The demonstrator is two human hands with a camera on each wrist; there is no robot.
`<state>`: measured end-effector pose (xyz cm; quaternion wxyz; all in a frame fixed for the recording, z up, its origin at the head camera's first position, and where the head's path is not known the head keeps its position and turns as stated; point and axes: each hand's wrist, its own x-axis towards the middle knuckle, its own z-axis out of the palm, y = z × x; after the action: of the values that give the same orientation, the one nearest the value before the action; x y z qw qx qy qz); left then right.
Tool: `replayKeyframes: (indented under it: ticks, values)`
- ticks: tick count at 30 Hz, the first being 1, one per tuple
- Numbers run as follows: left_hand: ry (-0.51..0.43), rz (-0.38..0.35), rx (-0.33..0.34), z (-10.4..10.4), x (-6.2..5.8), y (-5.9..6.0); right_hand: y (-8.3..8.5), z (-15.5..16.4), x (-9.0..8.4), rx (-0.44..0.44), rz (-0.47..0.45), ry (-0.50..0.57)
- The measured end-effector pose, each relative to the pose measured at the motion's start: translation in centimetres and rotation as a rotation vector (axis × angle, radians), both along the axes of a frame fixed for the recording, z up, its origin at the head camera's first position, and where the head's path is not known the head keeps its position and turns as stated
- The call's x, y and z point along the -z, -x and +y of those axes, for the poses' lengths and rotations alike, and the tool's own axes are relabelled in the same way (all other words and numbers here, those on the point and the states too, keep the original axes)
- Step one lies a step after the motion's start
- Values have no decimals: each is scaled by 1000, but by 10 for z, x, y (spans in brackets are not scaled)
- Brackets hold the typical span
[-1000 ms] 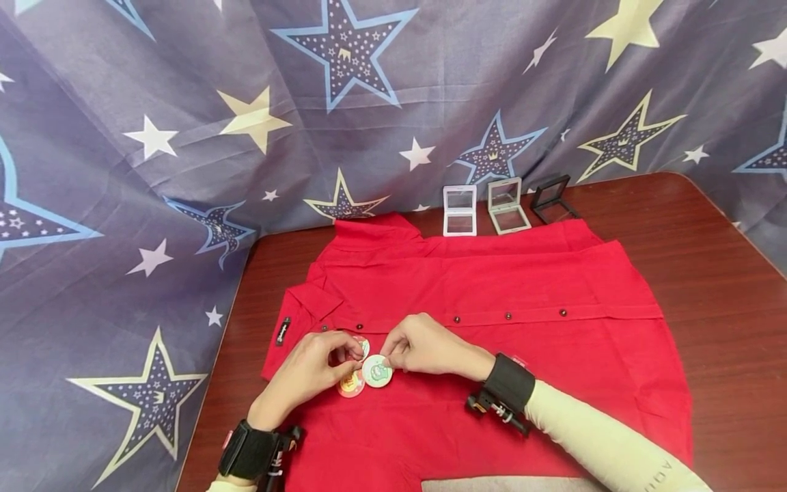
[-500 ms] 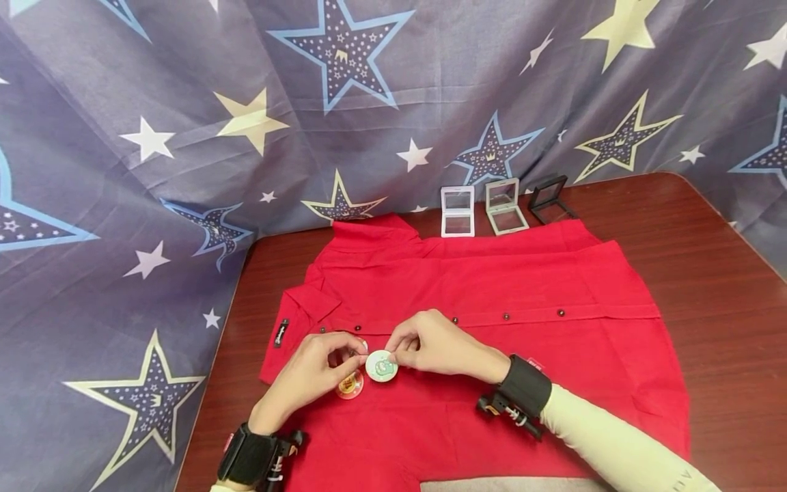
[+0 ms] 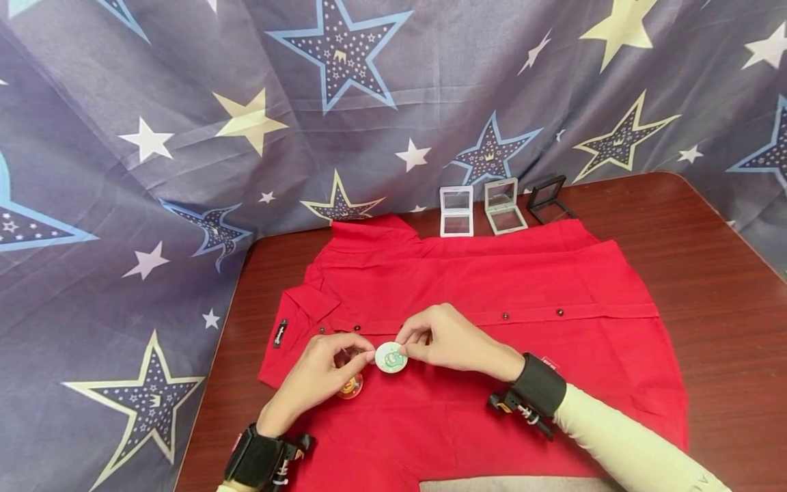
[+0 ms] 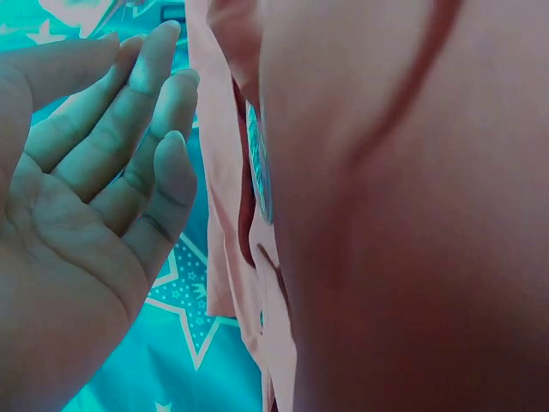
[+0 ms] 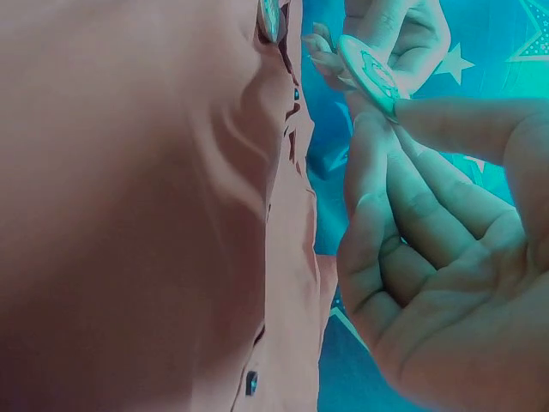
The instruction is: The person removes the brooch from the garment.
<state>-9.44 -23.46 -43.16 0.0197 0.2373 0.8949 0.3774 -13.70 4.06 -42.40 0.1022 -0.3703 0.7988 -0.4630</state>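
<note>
A red button-up shirt (image 3: 492, 287) lies flat on a brown table (image 3: 707, 273). My right hand (image 3: 408, 348) pinches a round white badge with a green picture (image 3: 391, 357) just above the shirt's front. In the right wrist view the badge (image 5: 367, 70) sits between the thumb and fingertips of that hand (image 5: 382, 112). My left hand (image 3: 363, 359) has its fingertips at the badge's left edge. Its fingers are nearly straight in the left wrist view (image 4: 141, 51) and grip nothing. An orange-yellow badge (image 3: 352, 389) lies on the shirt, partly under the left hand.
Three small open display cases stand beyond the shirt's far edge: white (image 3: 458, 212), pale green (image 3: 505, 206) and black (image 3: 549, 197). A star-print cloth (image 3: 184, 137) hangs behind and left of the table. Bare tabletop lies to the right of the shirt.
My right hand has carried the green badge up and to the right, away from the orange badge. The left hand has followed a little. A third badge by the left fingers is no longer visible.
</note>
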Motion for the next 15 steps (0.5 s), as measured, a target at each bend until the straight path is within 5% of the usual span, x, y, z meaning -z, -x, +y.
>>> replayKeyframes:
  ticks: [15]
  values:
    - [-195, -133, 61, 22, -4, 0, -2, 26, -7, 47, 42, 6]
